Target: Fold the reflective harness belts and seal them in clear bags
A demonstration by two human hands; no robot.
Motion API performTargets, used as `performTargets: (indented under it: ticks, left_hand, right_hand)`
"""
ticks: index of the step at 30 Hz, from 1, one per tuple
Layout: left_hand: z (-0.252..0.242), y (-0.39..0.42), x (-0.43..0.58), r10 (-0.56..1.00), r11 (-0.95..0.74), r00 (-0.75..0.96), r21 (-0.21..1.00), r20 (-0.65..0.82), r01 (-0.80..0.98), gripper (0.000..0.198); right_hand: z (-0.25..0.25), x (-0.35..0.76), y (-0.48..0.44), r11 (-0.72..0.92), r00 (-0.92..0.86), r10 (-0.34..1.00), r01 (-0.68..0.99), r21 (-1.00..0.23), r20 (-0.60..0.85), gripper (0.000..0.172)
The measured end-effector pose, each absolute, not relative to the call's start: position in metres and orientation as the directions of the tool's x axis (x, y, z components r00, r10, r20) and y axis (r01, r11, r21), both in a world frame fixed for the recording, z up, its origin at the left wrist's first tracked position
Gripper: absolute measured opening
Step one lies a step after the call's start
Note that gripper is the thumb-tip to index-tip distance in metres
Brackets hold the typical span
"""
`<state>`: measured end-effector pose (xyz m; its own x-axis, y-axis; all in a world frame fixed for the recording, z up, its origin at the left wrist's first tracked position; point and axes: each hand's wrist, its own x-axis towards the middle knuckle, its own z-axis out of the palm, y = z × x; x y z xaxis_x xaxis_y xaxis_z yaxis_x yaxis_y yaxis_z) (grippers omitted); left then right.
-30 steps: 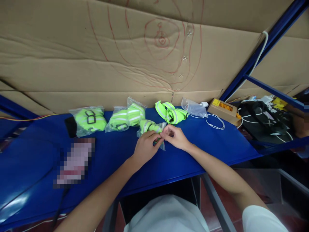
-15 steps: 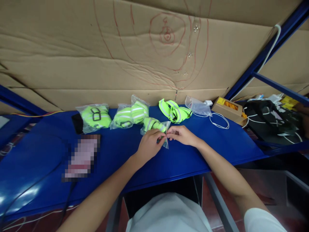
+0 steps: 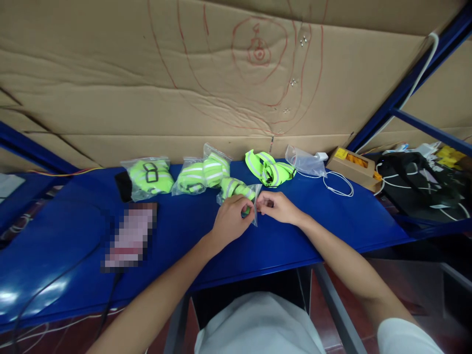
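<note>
My left hand and my right hand meet on the blue shelf. Both pinch the open end of a clear plastic bag that holds a rolled neon-green reflective band. The fingers of each hand are closed on the bag's edge. Just behind it lie two more bagged green bands, and a third bagged band with black buckles lies further left. A loose green reflective band lies unbagged to the right, close behind my right hand.
An empty clear bag, a white cable and a small cardboard box sit at the back right. Black gear with white cords fills the far right. A blurred flat object lies at the left. Cardboard backs the shelf.
The view has shifted slightly. My hands have stayed on the bag's open end, fingers working along its edge; nothing else on the shelf has moved.
</note>
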<state>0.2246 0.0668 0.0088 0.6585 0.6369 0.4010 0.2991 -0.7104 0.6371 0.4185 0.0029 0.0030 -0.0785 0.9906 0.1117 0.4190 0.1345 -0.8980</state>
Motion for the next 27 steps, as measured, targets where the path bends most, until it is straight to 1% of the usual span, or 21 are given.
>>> performTargets:
  ticks: [2,5,8,10,12,13,15,17,18,19,20,22,25,27]
  left_hand:
    - [0.01,0.063,0.226,0.676,-0.674,0.615,0.679,0.406,0.293,0.013]
    - [0.013,0.061,0.225,0.745,-0.596,0.529,0.762,0.406,0.254,0.011]
    - [0.021,0.071,0.219,0.832,-0.472,0.409,0.866,0.376,0.164,0.005]
    - [0.03,0.084,0.212,0.878,-0.372,0.344,0.927,0.333,0.051,0.008]
    - [0.041,0.097,0.204,0.9,-0.292,0.317,0.954,0.298,-0.069,0.013]
    - [0.047,0.103,0.2,0.906,-0.252,0.317,0.959,0.282,-0.133,0.016]
    - [0.057,0.11,0.193,0.918,-0.097,0.338,0.944,0.207,-0.314,0.019]
    - [0.062,0.112,0.188,0.92,0.09,0.375,0.873,0.111,-0.479,0.019]
    - [0.063,0.112,0.186,0.918,0.169,0.392,0.83,0.064,-0.532,0.017]
    - [0.062,0.112,0.185,0.916,0.22,0.401,0.803,0.026,-0.555,0.015]
    - [0.061,0.112,0.185,0.919,0.235,0.395,0.8,0.003,-0.553,0.015]
    - [0.056,0.113,0.186,0.931,0.237,0.365,0.802,-0.026,-0.548,0.016]
    - [0.047,0.118,0.191,0.955,0.189,0.297,0.805,-0.017,-0.562,0.019]
    - [0.041,0.12,0.196,0.961,0.164,0.277,0.819,-0.006,-0.55,0.021]
  right_hand:
    - [0.003,0.411,0.002,0.127,-0.002,0.99,0.437,-0.89,0.14,0.016]
    - [0.001,0.403,0.002,0.084,0.166,0.971,0.435,-0.896,0.171,0.022]
    - [0.0,0.409,0.004,0.043,0.283,0.947,0.358,-0.933,0.153,0.025]
    - [0.002,0.416,0.008,0.019,0.258,0.962,0.263,-0.965,0.089,0.023]
    - [0.004,0.421,0.011,-0.014,0.181,0.983,0.152,-0.988,0.014,0.025]
    - [0.005,0.421,0.012,-0.031,0.142,0.99,0.098,-0.995,-0.017,0.031]
    - [0.005,0.416,0.013,-0.054,0.08,0.995,0.007,-0.999,-0.053,0.049]
    - [0.004,0.406,0.013,-0.059,0.024,0.998,-0.059,-0.997,-0.061,0.061]
    - [0.004,0.402,0.013,-0.055,0.002,0.998,-0.081,-0.995,-0.055,0.063]
    - [0.004,0.398,0.013,-0.046,-0.011,0.999,-0.096,-0.994,-0.045,0.063]
    - [0.006,0.395,0.013,-0.032,-0.009,0.999,-0.104,-0.994,-0.031,0.062]
    - [0.013,0.395,0.015,0.014,0.051,0.999,-0.097,-0.995,0.009,0.057]
    - [0.04,0.408,0.024,0.125,0.234,0.965,-0.019,-0.992,0.118,0.05]
    - [0.067,0.42,0.034,0.225,0.363,0.901,0.082,-0.971,0.239,0.045]
